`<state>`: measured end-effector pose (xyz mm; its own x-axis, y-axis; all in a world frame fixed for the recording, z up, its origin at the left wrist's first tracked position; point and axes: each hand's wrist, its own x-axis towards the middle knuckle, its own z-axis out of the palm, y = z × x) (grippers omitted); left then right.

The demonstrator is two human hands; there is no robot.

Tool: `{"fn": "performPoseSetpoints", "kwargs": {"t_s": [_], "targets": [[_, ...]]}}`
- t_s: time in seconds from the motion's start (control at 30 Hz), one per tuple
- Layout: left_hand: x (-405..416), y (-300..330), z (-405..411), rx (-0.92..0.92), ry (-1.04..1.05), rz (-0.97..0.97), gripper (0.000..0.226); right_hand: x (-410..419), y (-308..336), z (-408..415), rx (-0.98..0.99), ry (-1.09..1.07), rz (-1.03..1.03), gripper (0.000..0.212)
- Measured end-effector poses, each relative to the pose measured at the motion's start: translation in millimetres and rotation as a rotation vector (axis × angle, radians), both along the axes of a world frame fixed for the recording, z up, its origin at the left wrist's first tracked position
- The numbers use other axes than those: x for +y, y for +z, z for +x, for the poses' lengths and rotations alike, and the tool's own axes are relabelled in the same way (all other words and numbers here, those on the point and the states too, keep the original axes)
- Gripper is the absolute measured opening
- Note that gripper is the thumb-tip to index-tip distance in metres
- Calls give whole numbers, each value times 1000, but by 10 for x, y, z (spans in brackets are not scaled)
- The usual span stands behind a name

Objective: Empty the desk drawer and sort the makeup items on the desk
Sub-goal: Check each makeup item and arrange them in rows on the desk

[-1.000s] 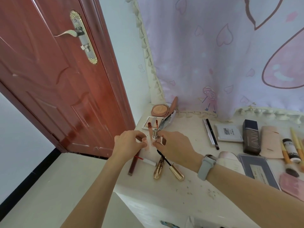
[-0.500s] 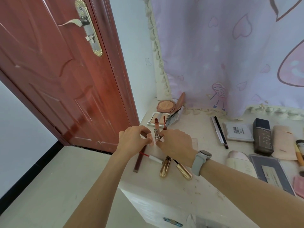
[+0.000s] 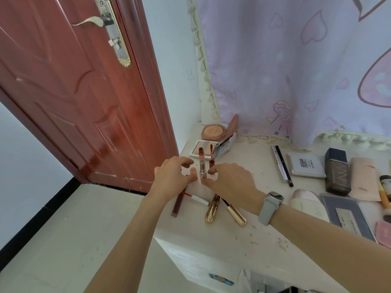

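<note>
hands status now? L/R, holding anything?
Left hand: fingers curled beside the upright lip tubes; hold cannot be told.
Right hand: same, grip hidden.

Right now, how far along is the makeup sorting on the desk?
Mostly done: palettes, pencils and a dark bottle lie in rows on the desk. In hand: the left hand and right hand are standing lip tubes upright. Left: the gold tubes lying loose nearby; the drawer's contents aren't visible.

Bare forearms, grey wristwatch
</note>
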<state>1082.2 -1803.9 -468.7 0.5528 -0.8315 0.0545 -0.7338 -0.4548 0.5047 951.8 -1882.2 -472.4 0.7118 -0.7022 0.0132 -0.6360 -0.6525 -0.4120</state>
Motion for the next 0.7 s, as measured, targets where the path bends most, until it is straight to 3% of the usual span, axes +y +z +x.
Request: {"fn": "performPoseSetpoints", "kwargs": {"t_s": [0.1,0.23,0.33,0.43,0.6,0.7], "targets": [[78,7,-17,-2,15,-50,35,-6,83,-194,-51,17,20,35],[224,-11,-110,12,80,-287,30,-251,192,-587,-62,-71,-61,31],[268,-17,-323,-33,90,-431,24,-589,116,-808,13,-174,-245,27],[241,-37,-547,-61,54,-538,22,-805,-56,-877,191,-198,-289,38],[217,-79,-736,-57,19,-588,23,-805,-169,-821,377,-173,-402,37],[222,-74,-811,-83,2,-597,24,-802,-135,-796,385,-144,-406,39]]}}
